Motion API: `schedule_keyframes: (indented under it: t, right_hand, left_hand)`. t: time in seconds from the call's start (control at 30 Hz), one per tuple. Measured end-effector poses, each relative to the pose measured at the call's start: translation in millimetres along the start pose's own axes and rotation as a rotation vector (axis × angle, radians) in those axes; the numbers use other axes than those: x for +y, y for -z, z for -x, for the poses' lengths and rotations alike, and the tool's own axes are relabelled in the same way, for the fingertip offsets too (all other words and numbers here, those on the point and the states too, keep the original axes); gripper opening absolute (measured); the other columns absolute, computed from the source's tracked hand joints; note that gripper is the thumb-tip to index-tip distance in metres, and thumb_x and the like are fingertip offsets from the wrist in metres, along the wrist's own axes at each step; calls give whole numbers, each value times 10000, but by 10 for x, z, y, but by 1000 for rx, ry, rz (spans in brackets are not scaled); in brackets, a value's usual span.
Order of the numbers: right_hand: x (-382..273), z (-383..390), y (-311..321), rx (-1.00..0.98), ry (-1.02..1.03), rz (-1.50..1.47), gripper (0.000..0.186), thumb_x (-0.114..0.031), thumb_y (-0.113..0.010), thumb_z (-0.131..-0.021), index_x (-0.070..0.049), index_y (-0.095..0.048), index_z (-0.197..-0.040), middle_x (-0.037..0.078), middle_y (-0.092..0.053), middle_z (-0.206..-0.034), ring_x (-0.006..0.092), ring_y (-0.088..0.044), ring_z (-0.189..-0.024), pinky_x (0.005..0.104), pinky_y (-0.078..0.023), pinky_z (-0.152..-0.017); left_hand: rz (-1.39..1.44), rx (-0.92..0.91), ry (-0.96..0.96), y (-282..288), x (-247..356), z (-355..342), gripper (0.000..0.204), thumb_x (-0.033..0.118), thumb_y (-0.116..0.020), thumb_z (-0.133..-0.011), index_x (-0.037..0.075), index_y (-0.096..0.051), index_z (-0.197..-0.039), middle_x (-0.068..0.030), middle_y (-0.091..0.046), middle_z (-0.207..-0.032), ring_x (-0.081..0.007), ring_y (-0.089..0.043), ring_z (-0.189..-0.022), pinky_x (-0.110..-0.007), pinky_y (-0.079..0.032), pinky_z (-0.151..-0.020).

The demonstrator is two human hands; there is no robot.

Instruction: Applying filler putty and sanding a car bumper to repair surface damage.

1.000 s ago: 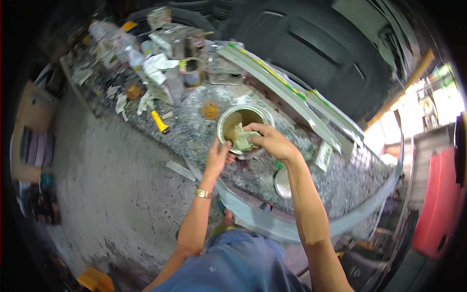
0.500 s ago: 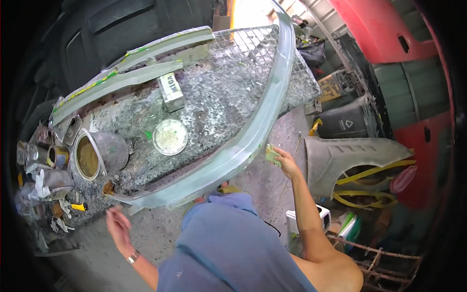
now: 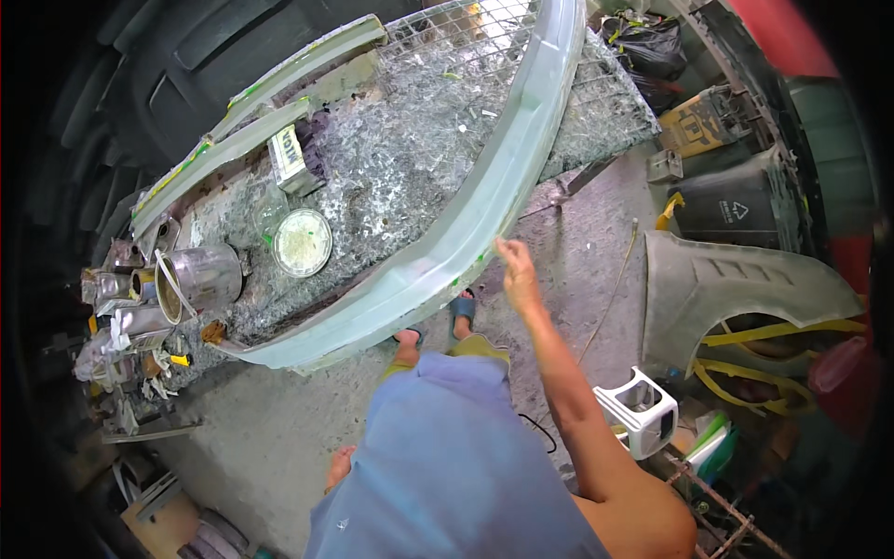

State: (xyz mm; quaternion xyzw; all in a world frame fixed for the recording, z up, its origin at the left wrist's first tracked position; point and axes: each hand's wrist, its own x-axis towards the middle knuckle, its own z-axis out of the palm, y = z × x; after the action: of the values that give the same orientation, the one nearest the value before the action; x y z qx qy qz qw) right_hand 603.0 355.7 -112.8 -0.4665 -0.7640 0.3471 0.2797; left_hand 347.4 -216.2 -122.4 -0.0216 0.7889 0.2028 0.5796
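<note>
A long, curved, pale grey-green body panel (image 3: 447, 256), like a bumper, stretches along the near side of a stained workbench (image 3: 410, 140). My right hand (image 3: 521, 279) is at its outer edge, around the middle of the curve. The fingers are bent together with their tips by that edge. Whatever they hold is hidden from view. Down beside my blue shirt, clear of the panel, hangs my left hand (image 3: 341, 464). It is partly covered by the shirt, and its fingers hardly show.
On the bench are a round clear-lidded tub (image 3: 303, 243), a small box (image 3: 292, 163), a metal bucket (image 3: 207, 279) and two long strips (image 3: 223, 149). Cans crowd the left end. To the right stand a grey fender (image 3: 708, 279), a black bin (image 3: 731, 205) and a white plastic frame (image 3: 641, 410).
My right hand has moved left and up to the panel's edge; the green folded pad it held no longer shows. My left hand has dropped from the panel's left end to my side. The view has shifted.
</note>
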Motion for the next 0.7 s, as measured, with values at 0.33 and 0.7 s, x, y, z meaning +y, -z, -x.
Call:
schedule_keyframes:
  t: [0.33,0.7]
  right_hand:
    - [-54,300,201,-101,-67,-301,586,181,-452,-749,-71,-576,-1263,143,-540,-1098,287,-553,-1047,313,-425,-940]
    - [-178,215,-156,-37,69,120,599,142,-528,-735,-90,-545,-1287,159,-524,-1134,355,-525,-1045,403,-450,-908]
  left_hand:
    - [167,88,-33,-411,935,254,289,305,-545,-944,64,-583,-1098,-71,-669,-993,-158,-625,-854,-302,-499,-730]
    - [148,47,-87,-185,1058,98,284,290,-552,-945,62,-592,-1108,-66,-667,-986,-147,-628,-879,-292,-510,-713]
